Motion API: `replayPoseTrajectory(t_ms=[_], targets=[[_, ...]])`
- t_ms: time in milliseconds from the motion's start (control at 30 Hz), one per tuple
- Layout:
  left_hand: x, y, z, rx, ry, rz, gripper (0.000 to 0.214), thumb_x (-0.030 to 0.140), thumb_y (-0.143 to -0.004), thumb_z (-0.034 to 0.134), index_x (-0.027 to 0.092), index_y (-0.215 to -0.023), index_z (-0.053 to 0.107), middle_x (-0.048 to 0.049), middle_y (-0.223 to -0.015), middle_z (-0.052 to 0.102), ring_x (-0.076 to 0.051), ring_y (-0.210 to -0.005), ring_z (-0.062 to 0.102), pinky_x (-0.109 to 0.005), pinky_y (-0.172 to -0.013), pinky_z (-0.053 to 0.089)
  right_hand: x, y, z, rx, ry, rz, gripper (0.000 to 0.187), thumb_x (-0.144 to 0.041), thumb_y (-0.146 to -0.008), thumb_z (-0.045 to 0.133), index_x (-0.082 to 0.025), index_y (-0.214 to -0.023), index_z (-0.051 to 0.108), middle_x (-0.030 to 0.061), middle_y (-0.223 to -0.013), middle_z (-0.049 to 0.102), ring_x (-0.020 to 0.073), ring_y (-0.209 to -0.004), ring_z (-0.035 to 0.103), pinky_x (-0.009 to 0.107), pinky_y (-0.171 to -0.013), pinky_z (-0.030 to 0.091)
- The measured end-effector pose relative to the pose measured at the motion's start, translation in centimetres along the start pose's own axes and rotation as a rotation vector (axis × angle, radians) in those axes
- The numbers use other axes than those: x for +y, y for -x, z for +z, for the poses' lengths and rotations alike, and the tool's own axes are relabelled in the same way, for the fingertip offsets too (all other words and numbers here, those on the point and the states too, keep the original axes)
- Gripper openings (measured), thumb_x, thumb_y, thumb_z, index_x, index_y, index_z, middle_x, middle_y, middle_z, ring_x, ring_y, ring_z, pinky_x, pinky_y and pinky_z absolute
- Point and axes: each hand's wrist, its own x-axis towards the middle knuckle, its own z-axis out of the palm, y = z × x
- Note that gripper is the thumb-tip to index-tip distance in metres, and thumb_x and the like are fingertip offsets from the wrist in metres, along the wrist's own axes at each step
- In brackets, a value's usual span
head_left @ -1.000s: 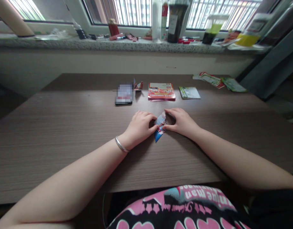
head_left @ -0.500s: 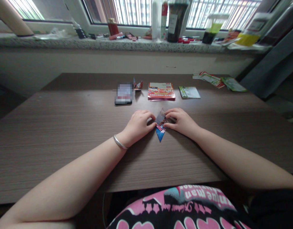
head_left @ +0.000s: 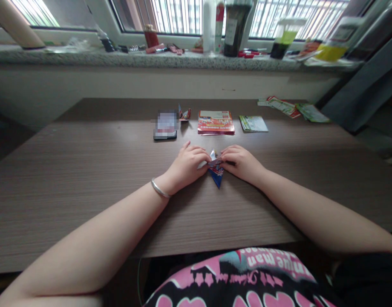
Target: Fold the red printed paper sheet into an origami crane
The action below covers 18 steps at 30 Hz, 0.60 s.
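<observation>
Between my hands is a small folded paper (head_left: 217, 174), blue with red and white print, its pointed end toward me and a shiny pale tip at the far end. My left hand (head_left: 191, 164) pinches its left edge between thumb and fingers; a silver bangle circles that wrist. On the opposite edge, my right hand (head_left: 242, 161) pinches the paper with thumb and fingertips. The fingers cover the paper's sides, so part of the folds is hidden.
Farther back on the wooden table (head_left: 87, 170) lie a phone (head_left: 165, 125), a small folded paper figure (head_left: 185, 114), a stack of red printed papers (head_left: 216, 123), a pile of green-white papers (head_left: 254, 124) and loose leaflets (head_left: 283, 106). Bottles (head_left: 236, 30) line the windowsill.
The folded paper has tilted, its near point shifting slightly right and its blue face looking darker. Its far part now shows a narrower, shiny tip. My left index finger has lifted.
</observation>
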Motion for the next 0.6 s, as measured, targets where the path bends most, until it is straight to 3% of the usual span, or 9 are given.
replayPoseTrajectory(t_ms=[333, 600], targets=[[1.2, -0.1, -0.5, -0.009, -0.094, 0.009, 0.011, 0.024, -0.084, 0.057, 0.02, -0.078, 0.065, -0.0045, -0.093, 0.071, -0.021, -0.098, 0.063, -0.043, -0.102, 0.038, 0.0, -0.3, -0.2, -0.055, 0.114, 0.028, 0.016, -0.028, -0.088, 0.057, -0.02, -0.088, 0.071, 0.0068, -0.092, 0.07, 0.0198, -0.089, 0.06, 0.033, -0.082, 0.045], [1.4, -0.3, -0.7, -0.027, -0.174, 0.028, 0.015, 0.024, -0.087, 0.055, 0.02, -0.08, 0.067, -0.0057, -0.091, 0.07, -0.021, -0.093, 0.063, -0.042, -0.096, 0.04, -0.3, -0.3, -0.4, -0.067, 0.18, -0.005, 0.017, -0.028, -0.088, 0.057, -0.022, -0.094, 0.071, 0.0066, -0.094, 0.071, 0.021, -0.091, 0.06, 0.035, -0.085, 0.045]])
